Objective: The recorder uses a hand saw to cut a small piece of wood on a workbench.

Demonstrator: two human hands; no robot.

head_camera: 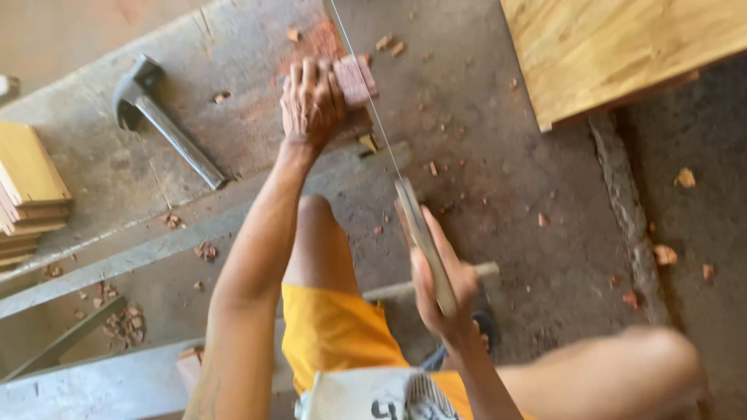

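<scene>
Left hand (313, 99) pins brick piece (355, 79); right hand (442, 289) grips saw (405, 198)

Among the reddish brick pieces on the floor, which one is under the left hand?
The large rectangular reddish brick block beside the thin saw blade; the left hand presses it, while other pieces are small loose crumbs.

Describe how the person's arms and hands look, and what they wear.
Both arms are bare, no sleeves, gloves, watch or rings visible. The left hand and right hand are uncovered. A dark marking, perhaps a tattoo, shows low on the left forearm.
</scene>
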